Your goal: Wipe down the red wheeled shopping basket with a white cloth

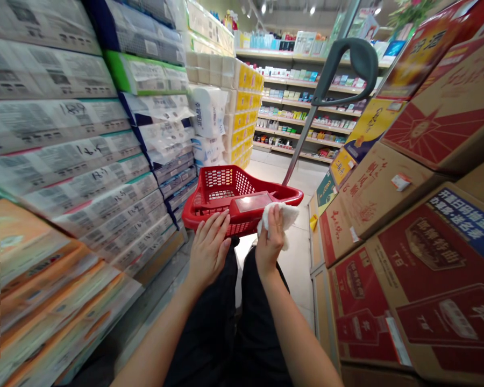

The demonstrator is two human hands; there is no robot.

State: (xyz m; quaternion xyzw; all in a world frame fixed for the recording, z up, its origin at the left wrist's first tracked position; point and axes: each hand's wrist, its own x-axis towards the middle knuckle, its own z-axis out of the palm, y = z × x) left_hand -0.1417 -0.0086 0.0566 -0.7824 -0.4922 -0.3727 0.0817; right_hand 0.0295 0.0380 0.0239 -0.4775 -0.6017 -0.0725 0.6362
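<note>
A red plastic shopping basket stands on the floor in front of me, with a long grey pull handle rising to the upper right. My left hand rests flat against the basket's near rim, fingers stretched out. My right hand grips a white cloth and presses it on the near rim beside a flat red panel. My dark trousers show below both hands.
Stacked packs of tissue and paper rolls wall the left side. Red and brown cardboard cartons are stacked high on the right. The narrow aisle floor runs ahead to shelves of small goods.
</note>
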